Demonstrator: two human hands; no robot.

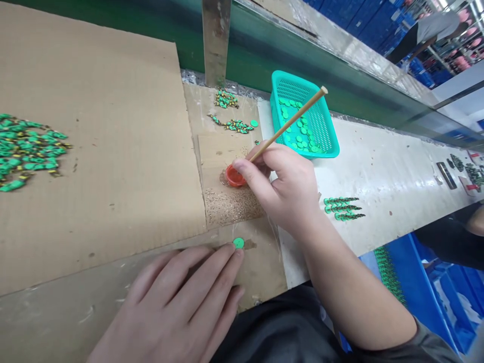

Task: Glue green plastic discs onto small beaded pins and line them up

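My right hand [283,186] is closed around a thin wooden stick [293,120], which slants up to the right. The stick's lower end is hidden by my fingers, close to a small red cup [235,176]. My left hand [185,297] lies palm down with its fingers stretched out. Its fingertips touch the edge of a flat green disc [238,243] with small holes, on the cardboard. Small green and yellow figure-like pieces lie in two little clusters [237,126] beyond the cup, with another green disc [254,123] beside them.
A teal basket [333,143] holds several green discs. Many green pieces [30,148] are heaped on the large cardboard sheet [124,126] at left. Rows of assembled green pieces [343,208] lie right of my arm. Blue bins [427,287] stand below; a person [434,30] bends in the background.
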